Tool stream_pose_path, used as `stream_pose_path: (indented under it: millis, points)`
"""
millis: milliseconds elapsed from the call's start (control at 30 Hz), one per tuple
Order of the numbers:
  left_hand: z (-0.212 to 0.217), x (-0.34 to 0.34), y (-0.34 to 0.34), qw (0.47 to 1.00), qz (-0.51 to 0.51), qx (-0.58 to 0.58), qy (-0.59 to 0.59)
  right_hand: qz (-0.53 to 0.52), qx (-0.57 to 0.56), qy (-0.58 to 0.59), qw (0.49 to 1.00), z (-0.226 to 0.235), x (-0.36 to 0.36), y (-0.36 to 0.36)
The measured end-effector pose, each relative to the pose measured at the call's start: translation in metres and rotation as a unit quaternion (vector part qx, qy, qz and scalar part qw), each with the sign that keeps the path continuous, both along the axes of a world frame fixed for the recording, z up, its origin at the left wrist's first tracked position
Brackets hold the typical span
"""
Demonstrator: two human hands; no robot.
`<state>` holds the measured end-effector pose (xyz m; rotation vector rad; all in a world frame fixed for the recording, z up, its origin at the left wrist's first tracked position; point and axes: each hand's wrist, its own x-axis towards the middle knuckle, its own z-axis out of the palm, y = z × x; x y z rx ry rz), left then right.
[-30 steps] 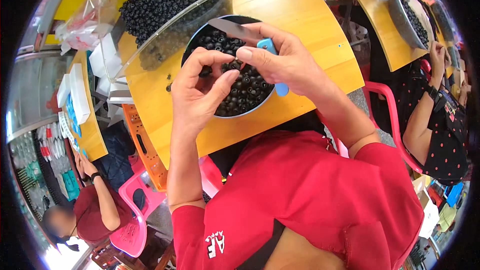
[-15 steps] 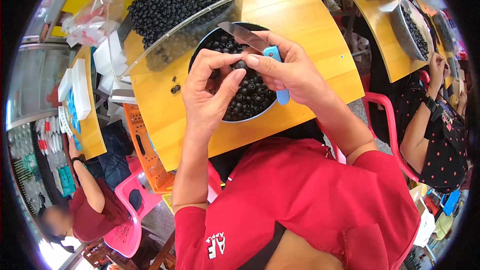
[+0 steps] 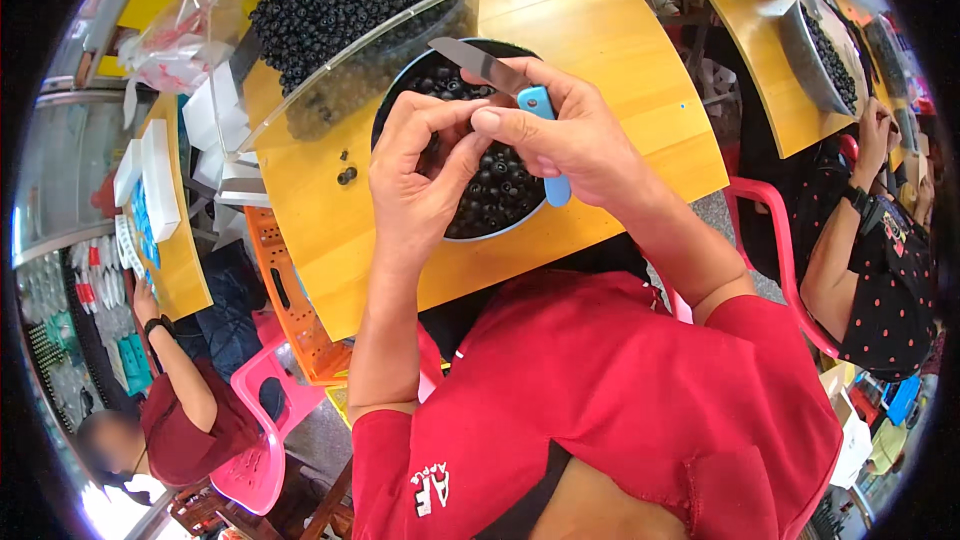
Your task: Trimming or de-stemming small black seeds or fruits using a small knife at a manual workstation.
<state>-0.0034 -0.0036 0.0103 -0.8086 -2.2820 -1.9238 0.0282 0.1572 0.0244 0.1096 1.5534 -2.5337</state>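
Note:
My right hand [image 3: 560,135] grips a knife with a blue handle [image 3: 545,145] and a grey blade [image 3: 478,62] that points up and left. My left hand [image 3: 415,175] meets it fingertip to fingertip over a round dark bowl [image 3: 400,98] heaped with small black round fruits [image 3: 500,185]. The fingers pinch together just below the blade; whatever sits between them is hidden. Both hands hover above the bowl on a yellow wooden table [image 3: 620,50].
A clear plastic tub [image 3: 340,10] full of the same black fruits stands behind the bowl. Two loose fruits [image 3: 346,175] lie on the table. An orange crate [image 3: 285,290] and pink chairs [image 3: 255,440] sit below. Other people work at the right [image 3: 870,240] and lower left [image 3: 180,410].
My left hand has risen from the bowl and closed its fingertips against my right hand's fingers under the blade. The knife stays in my right hand.

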Motion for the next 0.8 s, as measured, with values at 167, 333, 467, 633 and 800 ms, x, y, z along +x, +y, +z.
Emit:
stream_pose_path:
  millis: [167,333,467,633,800]
  points:
    - [-0.002,-0.003,-0.005,0.999,-0.028,0.014,-0.01,0.027,-0.025,-0.019,0.999,0.0,-0.002,0.002]
    - [-0.003,-0.004,-0.013,0.982,-0.088,0.112,-0.123,0.08,-0.082,-0.018,0.993,-0.003,-0.002,0.003]
    - [-0.002,-0.002,-0.013,0.957,-0.116,0.184,-0.191,0.11,-0.101,-0.008,0.989,-0.005,-0.002,0.003]
    - [-0.003,-0.005,-0.018,0.935,-0.135,0.242,-0.22,0.108,-0.118,-0.006,0.987,-0.003,-0.002,0.006]
    - [0.02,-0.015,-0.033,0.884,-0.117,0.328,-0.312,0.056,-0.087,0.007,0.995,-0.008,-0.005,0.018]
